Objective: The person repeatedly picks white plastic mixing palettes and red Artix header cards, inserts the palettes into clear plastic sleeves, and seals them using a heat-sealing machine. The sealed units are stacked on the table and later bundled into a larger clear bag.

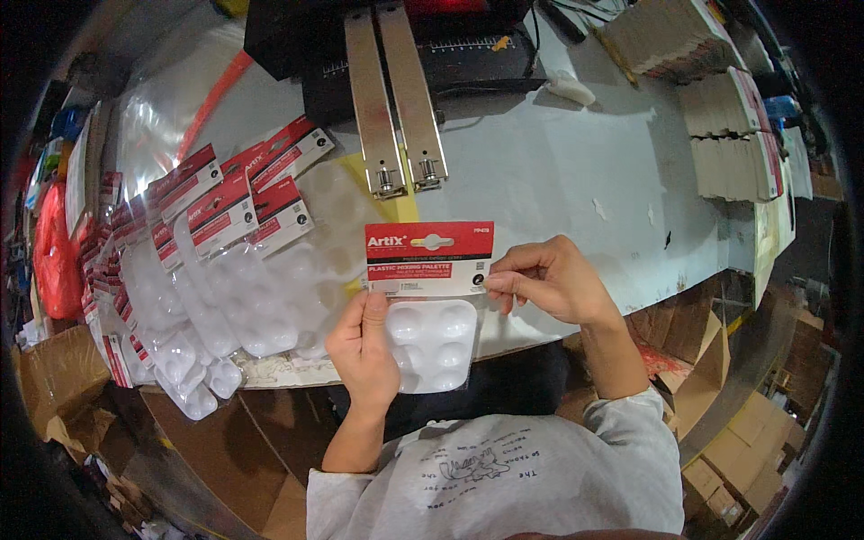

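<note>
A white plastic mixing palette [434, 346] with round wells hangs in a clear bag below a red and white header card [430, 259]. My left hand [364, 353] grips the left side of this package, its thumb lying over the card's lower left corner. At the opposite side, my right hand [556, 281] pinches the card's lower right edge between thumb and fingers. Both hands hold the package upright to view at the table's front edge. Just beyond it are the tips of two metal arms [402, 175] on a black machine.
To the left lies a spread heap of carded palettes [229, 270], some over the front edge. Stacks of cards [729, 135] stand at the right of the grey table [576, 189]. A white lump [570, 88] lies near the machine [468, 72]. Cardboard boxes [211, 441] stand below.
</note>
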The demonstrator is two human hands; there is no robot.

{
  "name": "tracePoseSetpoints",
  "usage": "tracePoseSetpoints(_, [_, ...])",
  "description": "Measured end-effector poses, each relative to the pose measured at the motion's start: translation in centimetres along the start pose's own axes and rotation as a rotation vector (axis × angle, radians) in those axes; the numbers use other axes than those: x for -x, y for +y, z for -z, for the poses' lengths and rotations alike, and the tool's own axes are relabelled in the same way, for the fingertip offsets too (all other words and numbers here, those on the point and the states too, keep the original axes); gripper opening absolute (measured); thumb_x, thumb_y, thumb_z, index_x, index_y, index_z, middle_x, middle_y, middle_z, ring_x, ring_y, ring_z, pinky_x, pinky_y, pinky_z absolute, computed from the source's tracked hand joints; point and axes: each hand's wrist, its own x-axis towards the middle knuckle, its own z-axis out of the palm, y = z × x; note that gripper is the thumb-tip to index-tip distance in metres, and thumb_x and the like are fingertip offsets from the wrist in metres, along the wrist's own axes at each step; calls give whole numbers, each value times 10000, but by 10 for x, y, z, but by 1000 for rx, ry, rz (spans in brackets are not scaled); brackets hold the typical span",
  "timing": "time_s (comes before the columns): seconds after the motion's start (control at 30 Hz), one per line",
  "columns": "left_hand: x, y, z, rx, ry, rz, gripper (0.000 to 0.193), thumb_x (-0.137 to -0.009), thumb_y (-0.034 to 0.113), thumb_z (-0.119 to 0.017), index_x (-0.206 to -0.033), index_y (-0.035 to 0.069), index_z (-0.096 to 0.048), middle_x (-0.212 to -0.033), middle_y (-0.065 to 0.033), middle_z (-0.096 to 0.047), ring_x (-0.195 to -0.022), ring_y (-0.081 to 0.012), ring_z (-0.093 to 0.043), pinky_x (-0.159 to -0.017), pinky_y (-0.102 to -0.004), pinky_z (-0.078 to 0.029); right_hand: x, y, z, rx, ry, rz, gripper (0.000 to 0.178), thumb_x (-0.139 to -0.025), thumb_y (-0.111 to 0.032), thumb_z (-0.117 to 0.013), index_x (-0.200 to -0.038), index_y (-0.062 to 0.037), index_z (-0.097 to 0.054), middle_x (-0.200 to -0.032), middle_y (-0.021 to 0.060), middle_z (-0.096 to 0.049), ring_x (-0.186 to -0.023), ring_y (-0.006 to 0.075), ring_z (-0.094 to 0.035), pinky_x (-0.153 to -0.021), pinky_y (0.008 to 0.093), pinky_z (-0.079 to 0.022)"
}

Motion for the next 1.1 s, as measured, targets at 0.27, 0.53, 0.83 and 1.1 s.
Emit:
tracePoseSetpoints(0.27, [5, 3, 6, -18, -30, -13, 253, -950, 172, -504, -864, -40, -610, -724, -11, -584, -694, -70, -461, -635, -227, -395, 11, -5, -11, -140, 45, 34, 105, -816, -52, -629, -804, 52, -635, -701, 79, -623, -599, 120, -606, -531, 220, -470])
tracePoseSetpoints(0.53, [-23, 2, -13, 85, -33, -112, 298, -989, 225, -406, -863, -19, -521, -767, -39, -539, -742, -98, -458, -711, -234, -393, -25, 10, -28, -451, 175, 105, 102, -840, -86, -598, -801, 7, -580, -639, 41, -579, -536, 110, -547, -507, 237, -441])
tracePoseSetpoints(0.83, [-29, -5, -11, 170, -8, -117, 272, -975, 189, -435, -793, 4, -519, -744, -2, -504, -725, -69, -439, -708, -226, -392, -29, 11, -33, -495, 211, 144, 104, -848, -109, -606, -810, -13, -603, -631, 36, -582, -535, 96, -543, -506, 224, -418])
tracePoseSetpoints(1.1, [-42, -3, -16, 8, 14, -63, 263, -967, 192, -445, -802, 2, -520, -729, -9, -499, -723, -71, -429, -677, -236, -384, -41, 7, -35, -494, 294, 186, 117, -852, -115, -609, -795, -14, -602, -624, 29, -573, -529, 89, -525, -509, 223, -406])
